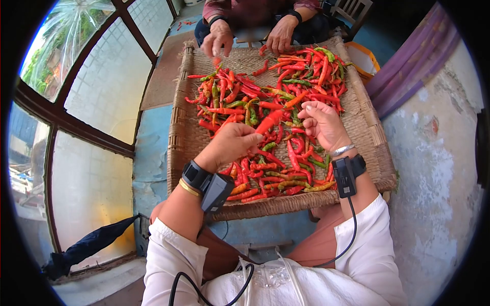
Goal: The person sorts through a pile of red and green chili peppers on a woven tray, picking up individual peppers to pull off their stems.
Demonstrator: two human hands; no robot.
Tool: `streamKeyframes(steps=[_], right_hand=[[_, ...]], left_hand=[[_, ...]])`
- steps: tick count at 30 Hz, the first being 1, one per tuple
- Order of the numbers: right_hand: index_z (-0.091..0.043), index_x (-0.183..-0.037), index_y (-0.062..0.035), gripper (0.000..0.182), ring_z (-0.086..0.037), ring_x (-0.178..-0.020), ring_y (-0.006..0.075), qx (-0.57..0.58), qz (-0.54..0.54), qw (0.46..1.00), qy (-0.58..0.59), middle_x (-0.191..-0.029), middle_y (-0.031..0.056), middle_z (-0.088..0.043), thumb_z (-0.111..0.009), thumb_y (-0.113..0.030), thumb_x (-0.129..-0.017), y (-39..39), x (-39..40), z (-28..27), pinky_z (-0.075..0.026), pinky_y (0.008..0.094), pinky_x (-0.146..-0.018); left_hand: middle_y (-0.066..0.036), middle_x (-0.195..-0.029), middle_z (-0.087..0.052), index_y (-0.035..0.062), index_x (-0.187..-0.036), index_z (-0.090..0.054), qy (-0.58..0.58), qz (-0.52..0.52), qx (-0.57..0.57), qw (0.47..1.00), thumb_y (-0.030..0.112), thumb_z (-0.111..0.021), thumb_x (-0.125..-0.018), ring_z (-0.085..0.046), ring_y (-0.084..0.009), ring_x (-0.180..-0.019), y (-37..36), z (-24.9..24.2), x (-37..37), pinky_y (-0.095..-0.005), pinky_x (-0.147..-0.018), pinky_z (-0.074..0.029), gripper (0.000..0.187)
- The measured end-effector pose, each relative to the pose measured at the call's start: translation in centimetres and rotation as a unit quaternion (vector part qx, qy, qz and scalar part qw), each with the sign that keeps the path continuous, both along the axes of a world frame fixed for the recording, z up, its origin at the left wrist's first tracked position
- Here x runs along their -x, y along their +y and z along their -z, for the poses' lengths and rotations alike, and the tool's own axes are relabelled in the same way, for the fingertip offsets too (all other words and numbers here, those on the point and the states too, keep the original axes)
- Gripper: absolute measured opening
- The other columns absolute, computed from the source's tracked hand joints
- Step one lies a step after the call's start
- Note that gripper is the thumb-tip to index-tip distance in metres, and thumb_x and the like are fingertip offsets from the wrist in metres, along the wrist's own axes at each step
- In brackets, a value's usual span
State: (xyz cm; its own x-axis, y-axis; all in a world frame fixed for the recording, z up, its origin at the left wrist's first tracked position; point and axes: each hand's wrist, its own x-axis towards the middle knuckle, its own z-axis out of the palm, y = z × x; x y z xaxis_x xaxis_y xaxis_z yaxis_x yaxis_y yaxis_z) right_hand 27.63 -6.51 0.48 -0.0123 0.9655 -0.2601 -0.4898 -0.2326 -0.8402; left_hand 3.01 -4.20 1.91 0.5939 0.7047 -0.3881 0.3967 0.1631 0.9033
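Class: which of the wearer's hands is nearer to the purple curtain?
Right. The right hand is over the woven tray, on the side towards the purple curtain; the left hand, holding a red pepper, is farther left.

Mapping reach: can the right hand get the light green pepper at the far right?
Probably yes, reaching forward: that pepper lies on top, with only other peppers between it and the right hand.

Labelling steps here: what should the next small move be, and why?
Probably bring the right hand in to the far end of the red pepper. The left hand pinches its near end, the far end points toward the right hand, and that hand is close by but apart from it. Whether it holds anything is unclear.
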Motion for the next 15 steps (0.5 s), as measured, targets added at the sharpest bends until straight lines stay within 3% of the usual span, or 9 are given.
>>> streamKeyframes(steps=[2, 3, 4, 6, 8, 10, 11, 12, 15], right_hand=[[-0.055, -0.096, -0.0042, 0.015, -0.054, -0.056, 0.0055, 0.009, -0.063, 0.951, -0.301, -0.076, 0.0015, -0.059, -0.053, -0.013, -0.084, -0.1, -0.7, -1.0, -0.044, 0.0203, -0.047], [-0.057, -0.095, -0.0008, 0.017, -0.054, -0.055, 0.0061, 0.003, -0.102, 0.91, -0.402, -0.075, 0.0022, -0.06, -0.055, -0.01, -0.081, -0.2, -1.1, -1.1, -0.044, 0.0206, -0.048], [-0.057, -0.095, -0.0008, 0.017, -0.054, -0.055, 0.0061, 0.004, -0.102, 0.91, -0.402, -0.075, 0.0022, -0.06, -0.055, -0.01, -0.081, -0.3, -1.7, -0.4, -0.044, 0.0206, -0.048], [-0.059, -0.089, 0.0006, 0.017, -0.056, -0.055, 0.0101, -0.047, -0.215, 0.819, -0.529, -0.07, 0.0052, -0.06, -0.059, -0.01, -0.077, -0.6, -2.3, 0.9, -0.046, 0.0243, -0.051], [-0.06, -0.089, 0.0012, 0.018, -0.058, -0.056, 0.0133, -0.007, -0.249, 0.804, -0.54, -0.07, 0.0081, -0.061, -0.061, -0.009, -0.074, -1.0, -2.2, 1.0, -0.047, 0.0279, -0.054], [-0.06, -0.091, 0.0004, 0.021, -0.059, -0.056, 0.015, 0.007, -0.339, 0.74, -0.581, -0.07, 0.0093, -0.062, -0.063, -0.009, -0.072, -1.1, -1.9, 1.0, -0.047, 0.029, -0.055], [-0.06, -0.091, -0.0013, 0.025, -0.061, -0.066, 0.0203, 0.023, -0.368, 0.706, -0.605, -0.075, 0.0108, -0.062, -0.067, -0.011, -0.069, -0.8, -1.8, 1.9, -0.047, 0.0322, -0.06], [-0.06, -0.091, -0.0013, 0.025, -0.061, -0.066, 0.0203, 0.024, -0.367, 0.707, -0.604, -0.075, 0.0108, -0.062, -0.067, -0.011, -0.069, -0.8, -1.6, 2.1, -0.047, 0.0322, -0.06], [-0.06, -0.09, -0.0027, 0.027, -0.06, -0.078, 0.0251, -0.036, -0.366, 0.62, -0.693, -0.082, 0.0115, -0.062, -0.07, -0.013, -0.066, -0.7, -0.8, 2.2, -0.047, 0.0351, -0.068]], left_hand=[[0.004, -0.061, -0.056, 0.0031, -0.081, -0.061, -0.045, -0.102, 0.002, 0.994, 0.019, -0.055, -0.086, -0.044, -0.0015, -0.051, 0.2, -0.5, 0.2, -0.0166, -0.047, -0.036, 0.018], [0.0, -0.075, -0.059, 0.0011, -0.093, -0.059, -0.105, -0.12, 0.011, 0.987, 0.017, -0.053, -0.087, -0.048, -0.0029, -0.056, 0.7, -0.1, 0.5, -0.017, -0.05, -0.039, 0.018], [0.0, -0.075, -0.059, 0.0011, -0.093, -0.059, -0.105, -0.119, 0.012, 0.987, 0.017, -0.053, -0.087, -0.048, -0.0029, -0.056, 0.7, 0.3, 0.3, -0.017, -0.05, -0.039, 0.018], [-0.003, -0.093, -0.057, -0.0002, -0.109, -0.052, -0.182, -0.288, -0.078, 0.937, 0.016, -0.053, -0.087, -0.051, -0.0049, -0.065, 0.6, 0.6, -0.2, -0.0189, -0.057, -0.043, 0.027], [-0.004, -0.105, -0.053, -0.0001, -0.12, -0.044, -0.16, -0.277, -0.081, 0.944, 0.016, -0.053, -0.087, -0.052, -0.0064, -0.073, 0.6, 0.9, 0.0, -0.0209, -0.064, -0.045, 0.038], [-0.005, -0.095, -0.056, -0.0034, -0.115, -0.047, -0.173, -0.22, -0.096, 0.955, 0.013, -0.055, -0.085, -0.053, -0.0081, -0.07, 0.5, 2.1, -0.3, -0.0216, -0.061, -0.046, 0.035], [0.0, -0.091, -0.057, 0.0015, -0.111, -0.052, -0.169, -0.162, -0.063, 0.97, 0.013, -0.055, -0.086, -0.052, -0.0047, -0.072, 0.5, 2.8, -0.3, -0.0201, -0.064, -0.046, 0.028], [0.0, -0.091, -0.057, 0.0015, -0.111, -0.052, -0.169, -0.161, -0.062, 0.97, 0.013, -0.055, -0.086, -0.052, -0.0047, -0.072, 0.1, 2.6, -0.4, -0.0201, -0.064, -0.046, 0.028], [0.002, -0.077, -0.057, 0.0012, -0.101, -0.059, -0.075, -0.036, -0.055, 0.995, 0.014, -0.055, -0.086, -0.051, -0.0043, -0.067, -0.9, 2.1, -1.0, -0.0198, -0.062, -0.046, 0.02]])
